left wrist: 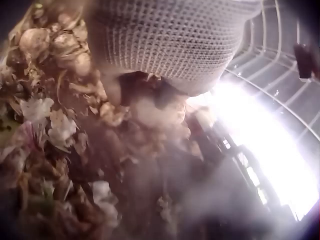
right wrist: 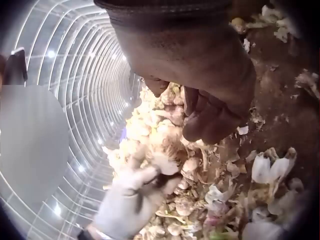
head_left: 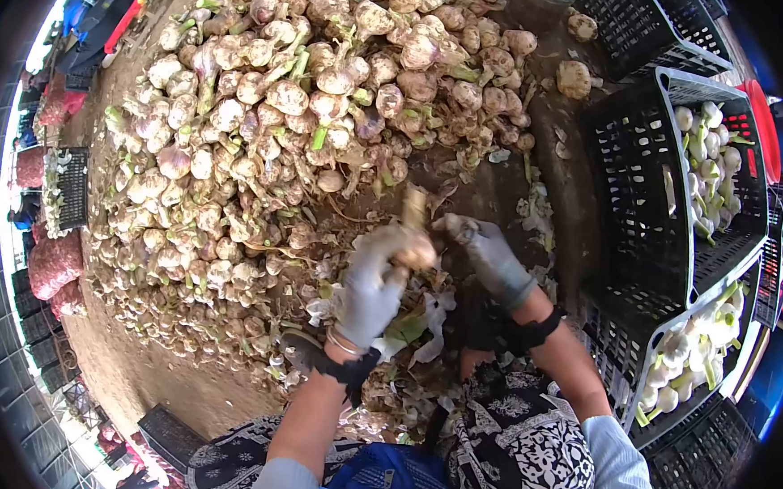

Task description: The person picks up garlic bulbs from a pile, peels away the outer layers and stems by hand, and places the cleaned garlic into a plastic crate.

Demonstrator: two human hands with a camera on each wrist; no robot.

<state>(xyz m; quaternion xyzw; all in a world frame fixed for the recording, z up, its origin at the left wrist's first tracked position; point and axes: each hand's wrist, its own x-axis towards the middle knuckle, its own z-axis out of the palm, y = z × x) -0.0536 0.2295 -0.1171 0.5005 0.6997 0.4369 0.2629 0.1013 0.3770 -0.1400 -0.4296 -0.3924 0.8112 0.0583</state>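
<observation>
My left hand (head_left: 373,279), in a pale knit glove, grips a garlic bulb (head_left: 420,252) whose thick stem (head_left: 414,206) points away from me. The right wrist view shows this bulb at the left fingertips, lit brightly. My right hand (head_left: 491,258), also gloved and soiled at the fingertips, is just right of the bulb and apart from it. Its fingers (right wrist: 212,117) bend loosely, the thumb stands away from them, and no object shows between. Beyond both hands spreads a large heap of unpeeled garlic (head_left: 284,99).
Black crates (head_left: 632,192) stand on the right, with cleaned white garlic (head_left: 708,170) in them. Peeled skins (head_left: 423,323) litter the ground below my hands. A red basin rim (head_left: 760,133) shows behind the crates. Filled mesh sacks (head_left: 54,264) lie far left.
</observation>
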